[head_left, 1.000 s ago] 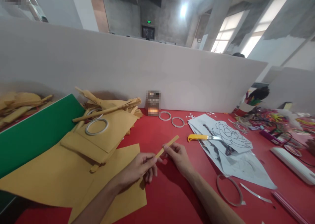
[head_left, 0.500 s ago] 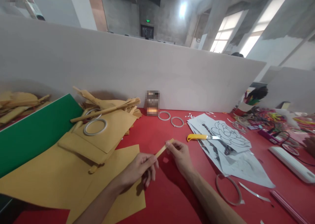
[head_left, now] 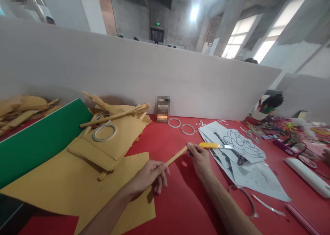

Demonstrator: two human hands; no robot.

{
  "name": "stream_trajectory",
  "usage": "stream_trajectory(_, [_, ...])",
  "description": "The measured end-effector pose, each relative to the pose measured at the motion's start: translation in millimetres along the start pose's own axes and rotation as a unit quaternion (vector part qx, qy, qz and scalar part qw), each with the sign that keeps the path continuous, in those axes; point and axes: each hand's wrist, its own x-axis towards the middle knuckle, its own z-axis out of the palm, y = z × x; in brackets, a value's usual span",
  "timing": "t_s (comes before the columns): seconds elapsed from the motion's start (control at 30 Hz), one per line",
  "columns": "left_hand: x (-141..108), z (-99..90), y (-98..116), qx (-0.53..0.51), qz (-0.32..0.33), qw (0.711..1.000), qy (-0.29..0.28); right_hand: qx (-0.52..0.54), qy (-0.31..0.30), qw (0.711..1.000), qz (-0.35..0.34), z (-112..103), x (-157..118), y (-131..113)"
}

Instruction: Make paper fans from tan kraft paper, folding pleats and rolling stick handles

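Observation:
A narrow tan paper strip (head_left: 177, 156) stretches between my two hands above the red tabletop. Its lower left end is pinched in my left hand (head_left: 151, 174), between thumb and fingers. At the upper right end, the thumb and fingers of my right hand (head_left: 201, 160) grip it. Under my left forearm lies a large tan paper sheet (head_left: 123, 190). Just beyond my right hand is a yellow-handled knife (head_left: 209, 145), its blade lying over the printed papers.
A pile of folded tan paper (head_left: 116, 135) with a tape ring (head_left: 104, 132) on top sits at left, beside a green board (head_left: 46, 135). Line-drawing sheets (head_left: 244, 143) lie at right. A white partition (head_left: 129, 70) stands behind the red table (head_left: 177, 207).
My right hand has moved right and slightly up, away from the left, and a longer stretch of paper strip shows between them. The left hand keeps its pinch. The view has shifted slightly.

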Motion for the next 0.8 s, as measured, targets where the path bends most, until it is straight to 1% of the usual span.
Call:
stream_trajectory(0.1, [-1.0,-0.8,0.3,0.0,0.003,1.0,0.003,0.026,0.01,1.0,0.004,-2.9,3.4,-3.3])
stream_trajectory(0.2, [-1.1,-2.4,-0.5,-0.007,0.002,1.0,0.005,0.04,0.025,0.999,-0.011,-7.2,6.9,-6.2])
stream_trajectory(0.3, [0.3,-3.9,-2.9,-0.016,0.0,1.0,0.005,0.039,0.032,0.999,-0.021,-11.8,10.0,-7.6])
stream_trajectory(0.43, [2.2,-4.6,-6.0,-0.02,0.002,1.0,0.007,0.032,0.042,0.998,-0.018,-16.4,12.9,-6.9])
stream_trajectory(0.6, [0.4,-3.5,-5.7,-0.03,-0.001,1.0,0.007,0.012,0.051,0.998,-0.029,-13.5,10.0,-3.0])
stream_trajectory(0.7, [-1.9,0.1,-4.9,-0.026,0.038,0.999,0.028,0.019,0.064,0.997,-0.031,-7.8,5.0,0.3])
stream_trajectory(0.77, [-2.5,3.4,-5.7,0.002,0.061,0.997,0.053,0.025,0.066,0.997,-0.029,-4.7,1.4,1.9])
stream_trajectory(0.8, [-2.3,5.0,-6.7,0.019,0.062,0.996,0.066,0.027,0.062,0.997,-0.026,-3.4,-0.6,2.3])
